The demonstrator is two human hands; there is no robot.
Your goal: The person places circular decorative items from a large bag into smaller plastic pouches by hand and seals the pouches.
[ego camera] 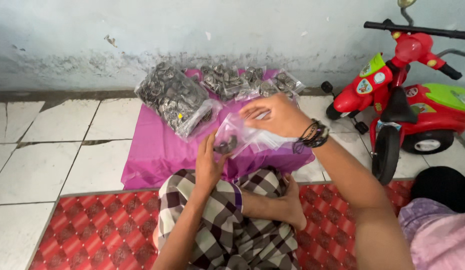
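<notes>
My left hand (208, 162) holds the lower end of a small clear plastic bag (237, 135) with a few dark metal pieces at its bottom. My right hand (275, 116), with dark bands on the wrist, grips the top of the same bag and a few more empty clear bags beside it. Both hands are above a magenta plastic sheet (157, 150) spread on the tiled floor. A large clear bag full of small metal pieces (175, 97) lies on the sheet just beyond my left hand.
Several smaller filled bags (245, 80) lie at the sheet's far edge by the wall. A red toy tricycle (407, 100) stands at right. I sit cross-legged in a checked sarong on a red patterned mat (102, 230). Another person's dark head (442, 187) is at lower right.
</notes>
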